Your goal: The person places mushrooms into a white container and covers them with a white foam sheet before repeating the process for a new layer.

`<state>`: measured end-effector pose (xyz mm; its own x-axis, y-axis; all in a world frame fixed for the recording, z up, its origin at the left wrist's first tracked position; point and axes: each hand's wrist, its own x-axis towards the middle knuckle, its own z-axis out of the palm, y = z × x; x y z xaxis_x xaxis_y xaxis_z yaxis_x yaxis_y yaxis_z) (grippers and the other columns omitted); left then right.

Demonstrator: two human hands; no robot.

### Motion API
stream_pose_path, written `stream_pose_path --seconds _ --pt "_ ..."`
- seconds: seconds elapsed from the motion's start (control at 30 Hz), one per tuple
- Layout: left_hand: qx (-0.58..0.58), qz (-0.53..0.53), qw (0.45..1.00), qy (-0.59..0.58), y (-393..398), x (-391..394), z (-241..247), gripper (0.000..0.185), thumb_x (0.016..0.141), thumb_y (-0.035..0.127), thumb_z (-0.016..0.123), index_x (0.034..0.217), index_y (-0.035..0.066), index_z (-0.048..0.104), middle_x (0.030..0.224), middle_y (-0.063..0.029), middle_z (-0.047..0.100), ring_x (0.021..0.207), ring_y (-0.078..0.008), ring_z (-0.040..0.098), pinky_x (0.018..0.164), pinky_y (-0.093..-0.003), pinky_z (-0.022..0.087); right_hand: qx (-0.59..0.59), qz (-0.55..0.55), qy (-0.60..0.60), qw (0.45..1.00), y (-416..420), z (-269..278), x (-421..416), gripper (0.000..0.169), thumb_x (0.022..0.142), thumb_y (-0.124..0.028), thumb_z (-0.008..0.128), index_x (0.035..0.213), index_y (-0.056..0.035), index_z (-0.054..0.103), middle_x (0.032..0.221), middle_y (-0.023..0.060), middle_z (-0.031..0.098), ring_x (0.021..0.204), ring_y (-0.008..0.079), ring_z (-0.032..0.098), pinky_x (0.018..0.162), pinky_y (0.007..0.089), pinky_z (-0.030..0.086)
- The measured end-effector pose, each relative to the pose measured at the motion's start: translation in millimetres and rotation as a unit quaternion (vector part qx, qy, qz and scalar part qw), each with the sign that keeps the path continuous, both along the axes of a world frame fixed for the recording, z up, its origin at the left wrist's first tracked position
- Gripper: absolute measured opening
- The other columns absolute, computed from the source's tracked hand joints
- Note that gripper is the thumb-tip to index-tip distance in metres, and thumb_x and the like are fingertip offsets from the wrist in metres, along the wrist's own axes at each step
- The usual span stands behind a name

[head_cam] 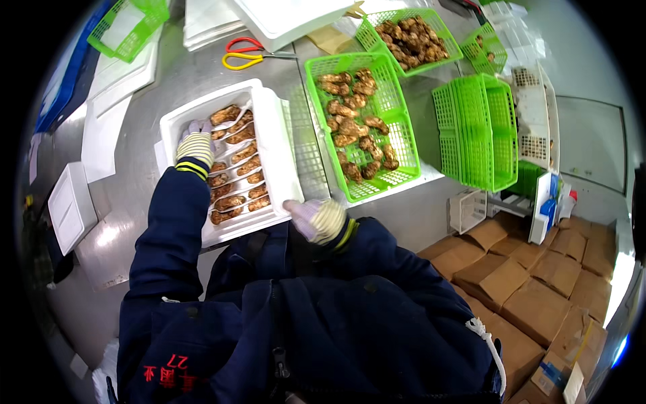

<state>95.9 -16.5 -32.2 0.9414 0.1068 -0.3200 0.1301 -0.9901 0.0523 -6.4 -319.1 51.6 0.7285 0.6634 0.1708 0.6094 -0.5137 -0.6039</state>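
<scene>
A white foam box (280, 146) lies on the steel table in front of me, lined with white sheet that wraps brown mushrooms (229, 203) in rows. My left hand (196, 144), in a pale knit glove, reaches into the box at its left side; its fingertips are partly hidden, and whether it holds a mushroom cannot be told. My right hand (317, 220), gloved too, rests at the box's near right corner, its fingers against the rim. Right of the box, a green plastic basket (411, 136) holds several loose mushrooms (348, 126).
Red-and-yellow-handled scissors (247, 54) lie beyond the box, near a white foam box (287, 25). A fuller green basket (429, 68) of mushrooms and stacked green baskets (474, 134) stand to the right. A foam lid (73, 207) is at left. Cardboard boxes (537, 308) cover the floor at right.
</scene>
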Motion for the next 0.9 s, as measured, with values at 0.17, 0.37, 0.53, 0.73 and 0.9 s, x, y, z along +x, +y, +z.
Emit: stream_pose_path --seconds 0.17,0.37,0.53,0.73,0.9 --pt "0.036 -0.038 0.998 -0.036 13 -2 -2 0.044 0.081 0.017 0.057 0.124 0.008 0.05 0.128 -0.0208 0.045 0.112 -0.0373 0.049 0.098 -0.0434 0.039 0.054 -0.257 0.013 0.965 -86 -20 -7 0.022 0.082 -0.01 0.064 0.103 -0.0096 0.063 0.072 0.0127 0.064 0.055 0.0239 0.06 0.053 0.0314 0.048" --pt "0.036 -0.033 0.998 -0.039 8 -2 -7 0.044 0.081 0.017 0.058 0.123 0.009 0.05 0.127 -0.0208 0.046 0.112 -0.0379 0.048 0.097 -0.0437 0.039 -0.064 -0.346 -0.028 0.935 -147 -36 50 0.025 0.082 -0.022 0.064 0.103 -0.009 0.06 0.085 0.017 0.065 0.073 0.033 0.063 0.064 0.0396 0.05" --pt "0.014 -0.024 1.0 -0.015 5 2 -3 0.044 0.082 0.018 0.056 0.124 0.009 0.049 0.128 -0.0196 0.044 0.116 -0.0383 0.045 0.1 -0.0446 0.036 -0.39 -0.272 0.193 0.858 -148 -54 129 0.035 0.081 -0.025 0.062 0.11 -0.0072 0.056 0.101 0.0198 0.063 0.094 0.0341 0.061 0.079 0.0431 0.049" --pt "0.028 -0.012 1.0 0.001 11 -2 -5 0.047 0.083 0.02 0.055 0.129 0.01 0.047 0.133 -0.0196 0.041 0.122 -0.038 0.04 0.102 -0.0439 0.035 -0.428 -0.209 0.23 0.849 -140 -41 155 0.054 0.076 -0.032 0.067 0.123 -0.0064 0.054 0.118 0.0182 0.057 0.11 0.0329 0.055 0.095 0.0392 0.042" --pt "0.038 -0.006 0.999 0.016 4 2 5 0.047 0.083 0.018 0.055 0.129 0.012 0.047 0.133 -0.0193 0.041 0.121 -0.0382 0.041 0.101 -0.0444 0.035 -0.358 -0.241 0.168 0.886 -166 -36 165 0.049 0.074 -0.031 0.069 0.115 -0.005 0.059 0.109 0.0189 0.061 0.1 0.0327 0.059 0.088 0.0366 0.046"
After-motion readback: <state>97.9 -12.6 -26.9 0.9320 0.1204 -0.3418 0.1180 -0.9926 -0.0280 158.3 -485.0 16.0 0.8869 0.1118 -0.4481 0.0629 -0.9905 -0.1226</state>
